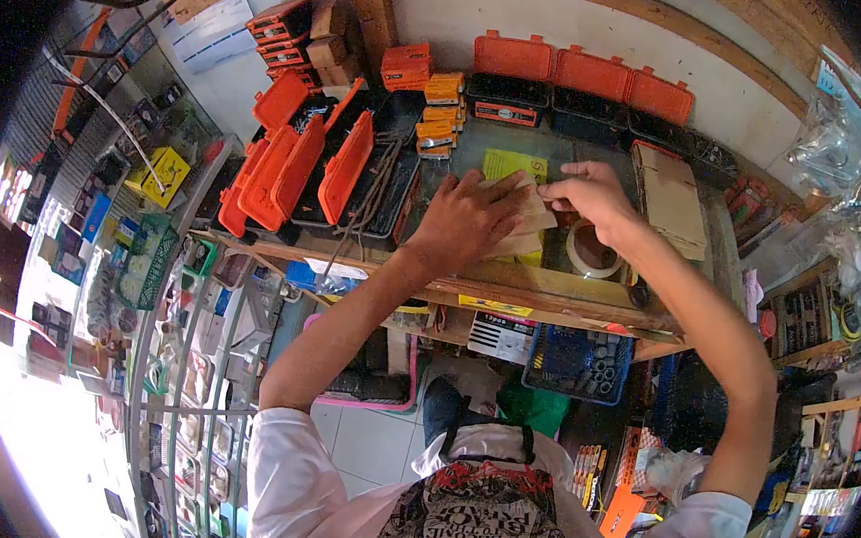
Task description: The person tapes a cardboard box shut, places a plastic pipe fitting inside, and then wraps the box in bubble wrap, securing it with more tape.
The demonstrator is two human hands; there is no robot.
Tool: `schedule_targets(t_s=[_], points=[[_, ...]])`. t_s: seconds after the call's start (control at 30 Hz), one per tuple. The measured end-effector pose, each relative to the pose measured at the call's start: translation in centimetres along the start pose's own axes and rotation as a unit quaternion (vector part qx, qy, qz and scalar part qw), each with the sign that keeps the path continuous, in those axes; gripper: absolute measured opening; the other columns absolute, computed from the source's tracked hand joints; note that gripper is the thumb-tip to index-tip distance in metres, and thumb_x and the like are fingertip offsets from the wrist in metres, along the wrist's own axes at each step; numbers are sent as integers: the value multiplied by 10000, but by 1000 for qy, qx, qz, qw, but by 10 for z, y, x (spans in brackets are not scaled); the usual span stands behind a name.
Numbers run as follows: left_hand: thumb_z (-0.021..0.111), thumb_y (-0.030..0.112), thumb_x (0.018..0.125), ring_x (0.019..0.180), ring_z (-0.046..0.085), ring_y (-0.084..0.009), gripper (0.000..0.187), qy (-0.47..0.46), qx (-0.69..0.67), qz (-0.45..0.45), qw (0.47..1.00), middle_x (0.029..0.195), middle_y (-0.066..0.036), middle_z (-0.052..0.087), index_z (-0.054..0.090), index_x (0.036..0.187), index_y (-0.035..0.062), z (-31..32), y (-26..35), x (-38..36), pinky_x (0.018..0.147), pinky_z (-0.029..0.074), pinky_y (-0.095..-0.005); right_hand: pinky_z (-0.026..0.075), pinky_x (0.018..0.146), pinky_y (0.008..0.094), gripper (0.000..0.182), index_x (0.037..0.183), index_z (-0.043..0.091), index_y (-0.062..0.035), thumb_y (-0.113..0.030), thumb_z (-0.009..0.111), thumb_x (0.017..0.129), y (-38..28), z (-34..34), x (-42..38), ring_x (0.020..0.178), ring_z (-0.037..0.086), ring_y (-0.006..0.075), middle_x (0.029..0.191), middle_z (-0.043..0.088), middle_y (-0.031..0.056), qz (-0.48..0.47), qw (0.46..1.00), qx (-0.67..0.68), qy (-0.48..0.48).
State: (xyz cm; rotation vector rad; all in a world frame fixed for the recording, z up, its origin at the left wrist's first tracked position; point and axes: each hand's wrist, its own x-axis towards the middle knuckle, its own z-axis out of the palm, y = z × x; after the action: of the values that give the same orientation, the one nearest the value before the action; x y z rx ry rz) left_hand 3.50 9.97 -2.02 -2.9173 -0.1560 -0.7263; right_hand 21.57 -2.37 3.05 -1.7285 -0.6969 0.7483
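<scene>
1. White T-shirt, printed with dark lettering, fills the bottom centre of the frame, nearest the camera.
2. Left hand lies at the centre, fingers extended and slightly spread, palm down over a piece of light brown paper.
3. Right hand, just right of it, has its fingers bent and its thumb and fingertips at the paper's upper right edge; whether they pinch it, I cannot tell.
4. That brown paper rests above a yellow sheet on the glass-topped counter, in the middle of the frame.
5. Below the right hand sits a roll of tape, lying flat; right of it, a stack of brown paper envelopes.
6. Open black boxes with orange lids stand centre left, a cord draped beside them; three more orange-lidded boxes line the wall at upper centre right.
7. Small yellow-orange cartons are stacked at upper centre.
8. Under the counter, lower centre right, is a blue basket.
</scene>
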Motion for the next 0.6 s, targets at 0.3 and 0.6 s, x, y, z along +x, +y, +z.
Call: schedule_targets(t_s=[0.3,0.6], points=[[539,370,975,1128,531,-315,437,-2,-10,1,1000,1491,20,485,558,1380,207,-3,0,-2,962,469,-492,364,518,248,491,1173,482,12,-71,777,790,-20,-14,32,600,555,87,797,621,36,116,963,-196,-144],[554,376,962,1135,532,-302,431,16,5,-2,1000,1472,17,501,574,1357,203,2,1,-1,961,477,-489,293,462,248,445,1216,478,4,-37,706,836,0,-12,30,617,504,68,839,609,25,131,970,-167,-122]])
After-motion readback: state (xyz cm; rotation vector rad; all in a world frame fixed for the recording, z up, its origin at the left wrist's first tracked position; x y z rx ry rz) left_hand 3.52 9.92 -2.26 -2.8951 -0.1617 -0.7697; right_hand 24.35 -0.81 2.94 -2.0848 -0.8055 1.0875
